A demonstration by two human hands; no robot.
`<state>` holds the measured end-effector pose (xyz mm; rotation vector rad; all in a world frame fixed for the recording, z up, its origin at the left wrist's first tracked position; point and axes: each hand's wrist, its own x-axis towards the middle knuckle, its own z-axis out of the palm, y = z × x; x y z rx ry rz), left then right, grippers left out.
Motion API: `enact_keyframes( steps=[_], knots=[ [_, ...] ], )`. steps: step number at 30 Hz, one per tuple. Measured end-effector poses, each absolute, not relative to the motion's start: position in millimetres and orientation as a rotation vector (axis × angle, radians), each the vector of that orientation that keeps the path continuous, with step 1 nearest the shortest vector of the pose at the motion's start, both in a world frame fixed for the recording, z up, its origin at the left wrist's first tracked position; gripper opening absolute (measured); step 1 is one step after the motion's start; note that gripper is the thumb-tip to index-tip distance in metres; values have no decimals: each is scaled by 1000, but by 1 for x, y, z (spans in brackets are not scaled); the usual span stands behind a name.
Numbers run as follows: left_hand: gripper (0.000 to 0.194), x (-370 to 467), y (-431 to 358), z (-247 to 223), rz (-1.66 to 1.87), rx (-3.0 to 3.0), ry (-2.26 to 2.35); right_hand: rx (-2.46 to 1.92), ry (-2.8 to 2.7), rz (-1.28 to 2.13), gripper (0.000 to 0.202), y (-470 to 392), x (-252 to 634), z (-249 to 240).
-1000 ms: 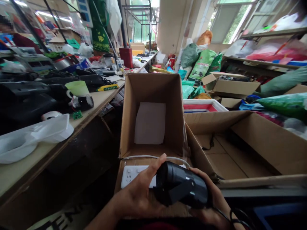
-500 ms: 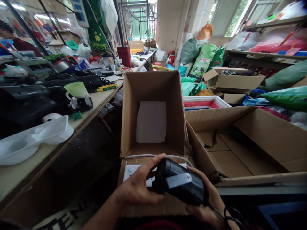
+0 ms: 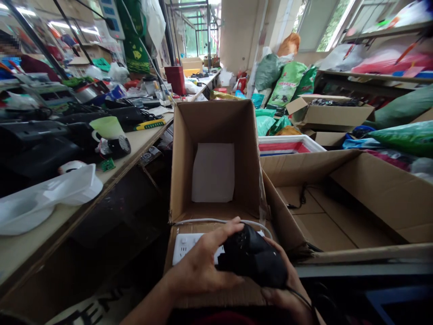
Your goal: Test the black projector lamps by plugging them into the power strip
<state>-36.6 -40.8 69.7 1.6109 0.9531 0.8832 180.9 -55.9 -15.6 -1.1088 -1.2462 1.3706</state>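
Note:
A black rounded device [image 3: 255,257] with a black cable is held between my two hands, low in the middle of the view. My left hand [image 3: 206,259] grips its left end, thumb below and fingers above. Around the right end, where the cable comes out, my right hand [image 3: 289,289] is wrapped; part of it is hidden behind the device. Beneath my left hand a white power strip [image 3: 184,246] lies on a cardboard surface [image 3: 189,298], partly covered. Just beyond is an upright-facing open cardboard box [image 3: 214,122] with a pale sheet [image 3: 214,174] inside.
At the left, a workbench [image 3: 118,169] bears a white plastic tray [image 3: 72,187], a light green cup [image 3: 107,127] and a yellow-green cutter [image 3: 150,124]. A large open carton [image 3: 338,216] with a black cable inside stands at the right. A person [image 3: 34,65] is at the far left.
The device has turned in my hands, so the pale strip on its side no longer shows. My left fingers have shifted slightly to the right over its end.

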Motion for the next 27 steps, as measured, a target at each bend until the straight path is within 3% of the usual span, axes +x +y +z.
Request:
enact_keyframes(
  steps=[3,5,14,21,27],
  knots=[
    [48,-25,-45,76,898,1819,947,-915,-1001,1639,87,-61,172,-19],
    [42,-21,-47,77,913,1893,911,-881,-938,1671,91,-65,168,-19],
    [45,-20,-54,72,825,1892,884,-905,-976,1627,89,-67,167,-15],
    [35,-9,-55,60,1113,1745,846,-955,-919,1482,85,-68,162,1],
    [56,-3,-47,31,1266,1362,1197,-932,-1075,1403,85,-61,148,24]
  ],
)
